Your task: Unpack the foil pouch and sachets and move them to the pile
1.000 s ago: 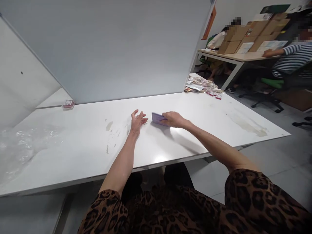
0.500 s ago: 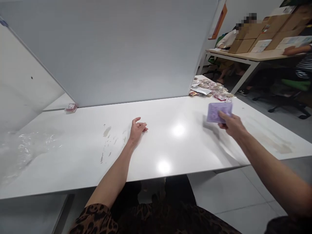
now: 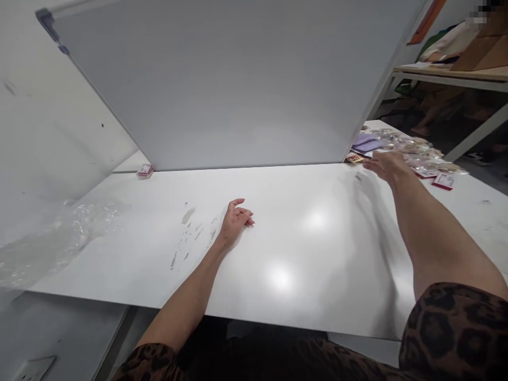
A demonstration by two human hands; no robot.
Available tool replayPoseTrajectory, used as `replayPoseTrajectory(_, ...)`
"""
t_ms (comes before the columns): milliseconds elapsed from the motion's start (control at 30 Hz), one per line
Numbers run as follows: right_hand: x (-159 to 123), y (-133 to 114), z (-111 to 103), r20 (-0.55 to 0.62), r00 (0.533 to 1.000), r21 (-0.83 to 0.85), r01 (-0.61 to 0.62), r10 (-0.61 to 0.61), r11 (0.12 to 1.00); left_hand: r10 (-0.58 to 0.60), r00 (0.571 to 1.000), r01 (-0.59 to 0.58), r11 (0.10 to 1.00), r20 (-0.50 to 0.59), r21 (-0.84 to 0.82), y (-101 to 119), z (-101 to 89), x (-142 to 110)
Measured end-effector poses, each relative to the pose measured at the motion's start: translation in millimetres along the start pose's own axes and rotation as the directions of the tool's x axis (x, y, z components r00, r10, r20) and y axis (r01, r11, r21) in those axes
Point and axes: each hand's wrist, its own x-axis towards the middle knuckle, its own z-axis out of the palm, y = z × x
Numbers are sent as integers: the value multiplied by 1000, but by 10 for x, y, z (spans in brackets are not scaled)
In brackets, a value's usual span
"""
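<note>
My left hand (image 3: 236, 218) rests on the white table (image 3: 301, 248) near its middle, fingers loosely curled, holding nothing. My right hand (image 3: 386, 164) is stretched to the far right of the table, fingers extended and empty, right beside a pile of small packets (image 3: 416, 151). A purple packet (image 3: 367, 143) lies at the left end of that pile, just beyond my fingertips.
A large grey panel (image 3: 238, 84) stands along the table's back edge. A small red-and-white packet (image 3: 145, 170) lies at the back left, crumpled clear plastic (image 3: 59, 238) at the left. Brown stains (image 3: 188, 233) mark the tabletop. Another table (image 3: 456, 74) with cardboard boxes stands behind, a person beside it.
My right hand carried the purple packet from the table's middle to the pile at the far right and let it go. My left hand stayed in place, curling slightly.
</note>
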Motion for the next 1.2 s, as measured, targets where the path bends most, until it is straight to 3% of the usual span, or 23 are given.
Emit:
replayPoseTrajectory(100, -369, 257, 62, 94, 989, 17, -112, 110, 994, -6, 1000, 6, 1000, 20, 1, 18, 12, -17)
replayPoseTrajectory(200, -822, 384, 40, 136, 981, 2, -138, 136, 990, -11, 999, 11, 1000, 35, -1, 35, 20, -21)
replayPoseTrajectory(333, -1468, 326, 29, 274, 956, 0, -105, 100, 995, -25, 999, 26, 999, 24, -30, -8, 75, 9)
replayPoseTrajectory(433, -1994, 251, 118, 433, 901, 32, -43, 25, 999, -44, 999, 44, 998, 2, -49, -88, 129, 49)
replayPoseTrajectory(567, -2754, 173, 426, 649, 754, 104, 44, -101, 994, -27, 999, 28, 999, 20, -31, -155, 145, 74)
replayPoseTrajectory(700, -3514, 80, 838, 805, 579, 120, 52, -128, 991, 80, 989, -76, 997, -122, 30, -110, 161, -51)
replayPoseTrajectory(800, -3914, 23, 1129, 861, 488, 123, 77, -145, 989, 208, 952, -190, 977, -224, 96, -44, 82, -179)
replayPoseTrajectory(867, -4078, -9, 1296, 881, 445, 123, 114, -161, 986, 279, 920, -248, 958, -277, 143, 6, -87, -218)
replayPoseTrajectory(967, -4242, -45, 1501, 905, 384, 121, 175, -181, 977, 341, 873, -278, 935, -350, 218, 106, -534, -160)
replayPoseTrajectory(1033, -4342, -50, 1610, 913, 360, 116, 223, -193, 968, 367, 839, -262, 920, -403, 293, 198, -932, -48)
replayPoseTrajectory(1200, -4554, -13, 1745, 884, 359, 131, 423, -299, 896, 433, 728, -109, 838, -531, 535, 468, -2016, 406)
